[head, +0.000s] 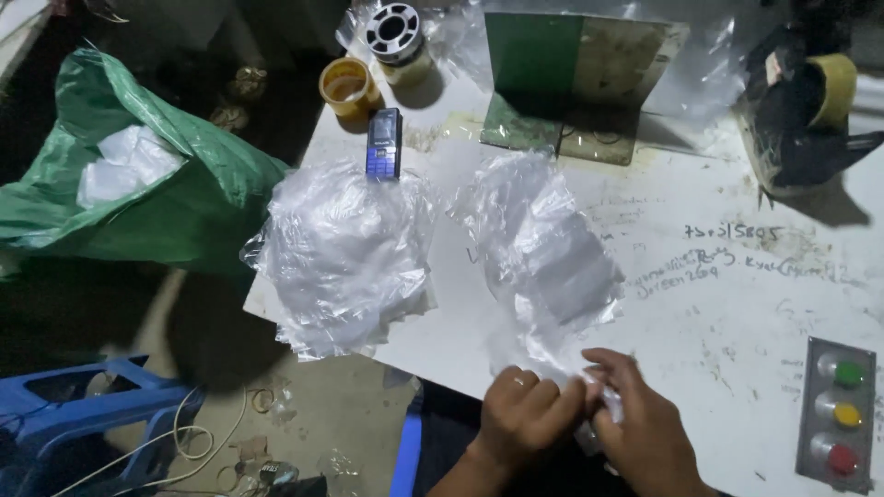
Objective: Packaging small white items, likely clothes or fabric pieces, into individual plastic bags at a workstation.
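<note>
A clear, crumpled plastic bag (543, 258) lies stretched across the white desk (718, 304), running from the middle of the surface down to the near edge, where both hands pinch its lower end. The left hand (523, 414) is curled into a loose fist with its fingers closed on the plastic, and the right hand (640, 428) sits just beside it, touching it, its fingers also closed around the same bunched end of the bag. To the left of this bag, a loose stack of similar clear plastic bags (345, 258) rests on the desk corner and partly overhangs the edge. A small dark mobile phone with a blue keypad (384, 143) lies just behind that stack, and a yellow roll of tape (348, 87) and a black-and-white spool (394, 32) stand further back. A green and rusty folded metal plate (571, 83) stands upright at the far side of the desk. Near the right edge sits a grey control box with green, yellow and red buttons (836, 414). Off the desk to the left, a large green woven sack (175, 193) holds white material, and a blue plastic stool (87, 414) stands on the floor below it.
</note>
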